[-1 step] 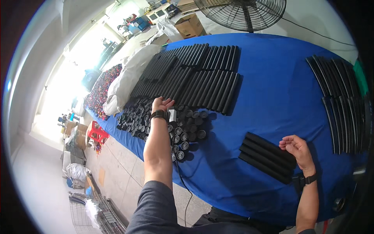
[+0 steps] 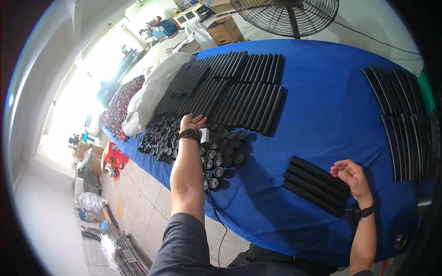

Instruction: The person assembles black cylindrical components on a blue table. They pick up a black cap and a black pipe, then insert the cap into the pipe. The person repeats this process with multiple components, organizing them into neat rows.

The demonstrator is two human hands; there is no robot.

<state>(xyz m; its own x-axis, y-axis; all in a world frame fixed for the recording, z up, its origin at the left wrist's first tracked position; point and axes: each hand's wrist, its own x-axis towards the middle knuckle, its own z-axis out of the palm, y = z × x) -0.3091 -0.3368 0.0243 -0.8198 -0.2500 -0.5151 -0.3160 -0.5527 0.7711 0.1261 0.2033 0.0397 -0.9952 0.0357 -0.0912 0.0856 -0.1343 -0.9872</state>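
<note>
My left hand [image 2: 192, 122] reaches over the far edge of a heap of small round black caps [image 2: 159, 138], beside the near ends of long rows of black tubes [image 2: 244, 103]. Its fingers are stretched out, and I see nothing in them. More caps [image 2: 218, 162], with pale rings showing, stand to the right of my left wrist. My right hand [image 2: 352, 178] hovers at the right end of several black tubes [image 2: 315, 186] lying side by side on the blue cloth. The fingers of that hand are loosely bent and apart, and it appears to hold nothing.
A blue cloth [image 2: 317, 115] covers the table. More black tubes [image 2: 399, 124] lie at its right side. A white sack [image 2: 154, 94] and a multicoloured heap [image 2: 124, 103] sit at the left. Beyond the table stands a fan [image 2: 294, 18]. A cable [image 2: 214, 209] hangs over the near edge.
</note>
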